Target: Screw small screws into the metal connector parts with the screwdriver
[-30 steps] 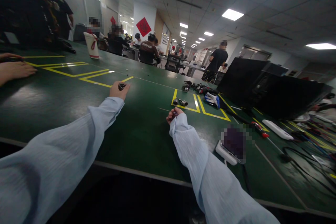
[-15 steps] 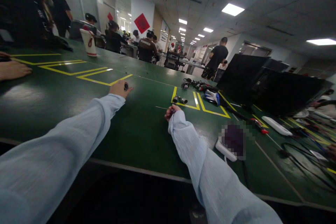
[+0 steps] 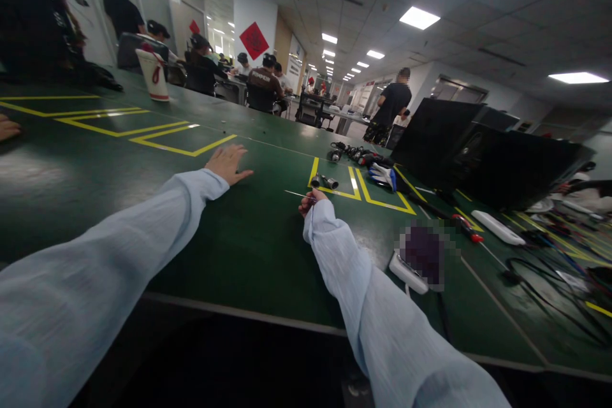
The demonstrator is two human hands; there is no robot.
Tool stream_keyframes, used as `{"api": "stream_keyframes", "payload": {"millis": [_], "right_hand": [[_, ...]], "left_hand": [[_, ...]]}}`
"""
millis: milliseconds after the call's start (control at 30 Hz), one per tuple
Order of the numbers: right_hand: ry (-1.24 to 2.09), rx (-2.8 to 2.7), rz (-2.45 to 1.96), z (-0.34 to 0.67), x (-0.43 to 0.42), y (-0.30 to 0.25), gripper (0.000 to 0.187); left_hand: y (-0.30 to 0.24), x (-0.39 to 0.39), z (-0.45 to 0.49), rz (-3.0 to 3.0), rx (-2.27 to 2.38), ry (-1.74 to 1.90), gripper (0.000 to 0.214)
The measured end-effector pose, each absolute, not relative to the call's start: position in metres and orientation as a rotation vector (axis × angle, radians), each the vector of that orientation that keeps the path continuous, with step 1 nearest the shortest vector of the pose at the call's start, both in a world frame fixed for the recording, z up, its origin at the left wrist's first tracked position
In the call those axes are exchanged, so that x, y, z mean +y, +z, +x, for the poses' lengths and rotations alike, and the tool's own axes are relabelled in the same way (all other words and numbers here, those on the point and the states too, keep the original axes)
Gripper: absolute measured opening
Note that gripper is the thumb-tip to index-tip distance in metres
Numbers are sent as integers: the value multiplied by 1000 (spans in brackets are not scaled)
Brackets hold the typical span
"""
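My left hand (image 3: 228, 164) is over the green table (image 3: 248, 255), its back towards me and its fingers stretched apart. Its palm side faces away, and no object shows in it. In my right hand (image 3: 312, 203) is a screwdriver (image 3: 297, 194), with its thin metal shaft pointing left; the fingers cover most of the handle. Just beyond that hand, two short metal cylinders (image 3: 329, 183) lie by the near corner of a yellow taped box.
Cables with metal fittings (image 3: 352, 153) and a blue-white glove (image 3: 383, 176) lie at the back right. Dark monitors (image 3: 516, 166), a red-handled screwdriver (image 3: 467, 228) and white power strips (image 3: 497, 227) are further right. A paper cup (image 3: 153, 76) stands back left. Another person's hand (image 3: 8, 128) is at the left edge.
My left hand has opened, and the dark round object that was in its fingers no longer shows. My right hand keeps the screwdriver in nearly the same place. The view has shifted slightly.
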State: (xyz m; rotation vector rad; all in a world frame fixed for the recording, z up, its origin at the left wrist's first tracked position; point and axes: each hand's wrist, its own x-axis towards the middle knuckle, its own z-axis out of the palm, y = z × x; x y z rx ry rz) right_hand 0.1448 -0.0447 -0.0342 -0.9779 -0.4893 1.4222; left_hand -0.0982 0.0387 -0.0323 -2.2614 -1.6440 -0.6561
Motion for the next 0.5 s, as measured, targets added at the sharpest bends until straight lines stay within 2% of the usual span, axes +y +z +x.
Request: {"api": "stream_keyframes", "payload": {"millis": [167,300,500], "right_hand": [[1221,-464,-993,143,-28,-38,14],[1191,-474,-1017,137,-11,-42,14],[1249,-520,-1064,129,13,-43,19]], "left_hand": [[-40,8,-64,-2567,-1320,-509,54],[-50,-6,-46,-2917,-1148,-350,46],[-42,16,-69,-2633,-1205,-657,56]]}}
